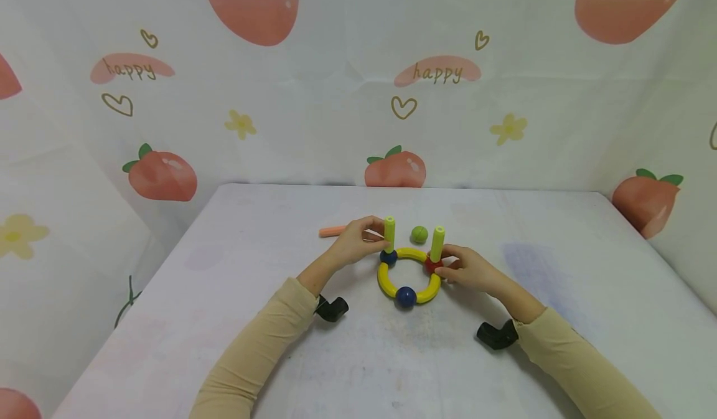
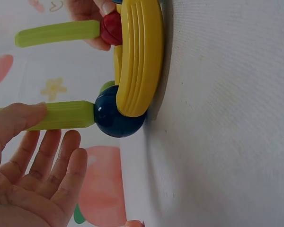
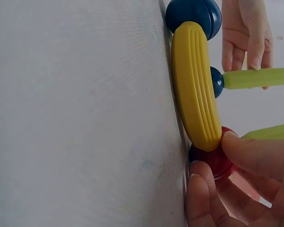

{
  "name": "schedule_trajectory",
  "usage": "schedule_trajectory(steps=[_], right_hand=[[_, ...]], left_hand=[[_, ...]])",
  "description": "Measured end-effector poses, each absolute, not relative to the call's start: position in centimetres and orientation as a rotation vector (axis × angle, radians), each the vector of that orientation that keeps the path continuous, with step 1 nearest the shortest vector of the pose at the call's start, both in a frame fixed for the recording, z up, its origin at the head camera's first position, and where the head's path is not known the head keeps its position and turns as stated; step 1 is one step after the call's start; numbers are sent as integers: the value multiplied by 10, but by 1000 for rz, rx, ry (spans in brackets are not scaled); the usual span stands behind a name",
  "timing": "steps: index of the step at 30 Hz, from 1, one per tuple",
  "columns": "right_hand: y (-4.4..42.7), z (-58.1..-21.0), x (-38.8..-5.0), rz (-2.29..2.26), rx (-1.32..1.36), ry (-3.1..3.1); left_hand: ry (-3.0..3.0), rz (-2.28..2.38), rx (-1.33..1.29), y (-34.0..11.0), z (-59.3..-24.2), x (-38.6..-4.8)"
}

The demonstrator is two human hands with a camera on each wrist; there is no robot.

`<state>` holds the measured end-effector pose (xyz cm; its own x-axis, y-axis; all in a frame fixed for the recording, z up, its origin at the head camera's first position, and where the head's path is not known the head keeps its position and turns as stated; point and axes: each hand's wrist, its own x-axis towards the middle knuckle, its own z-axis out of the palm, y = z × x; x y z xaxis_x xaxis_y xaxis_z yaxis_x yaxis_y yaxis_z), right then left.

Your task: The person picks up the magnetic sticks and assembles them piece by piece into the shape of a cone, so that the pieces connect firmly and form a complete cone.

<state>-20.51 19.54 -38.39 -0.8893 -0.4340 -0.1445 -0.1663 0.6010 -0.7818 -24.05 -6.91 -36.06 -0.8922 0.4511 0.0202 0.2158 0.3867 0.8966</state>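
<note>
Yellow ring (image 1: 384,284): mid-frame, flat on the table (image 1: 420,369), near blue ball (image 1: 406,297) at its lower edge. I count three arcs and three balls joined; I judge the circle closed and two uprights seated, two pieces left unattached.
Right hand (image 1: 470,271): right of centre, reaching in from lower right; thumb and fingers grip the red ball (image 1: 431,265), right green rod (image 1: 438,244) standing on it.
Left hand (image 1: 355,243): left of centre, from lower left; thumb and finger pinch the left green rod (image 1: 389,235), upright on the far blue ball (image 1: 388,258); other fingers extended.
Green ball (image 1: 419,235): loose, beyond the ring.
Orange rod (image 1: 332,231): loose, partly behind the left hand.
</note>
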Motion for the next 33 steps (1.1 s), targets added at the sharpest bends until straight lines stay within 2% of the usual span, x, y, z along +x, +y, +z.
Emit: schedule_trajectory(steps=[24,33], right_hand=[[201,-385,-199,-1212,-471,2474],[199,-384,-195,-1194,-493,2496]], left_hand=[[2495,1475,647,-84,-364,-244],[2583,1437,555,-100,-365,-251]])
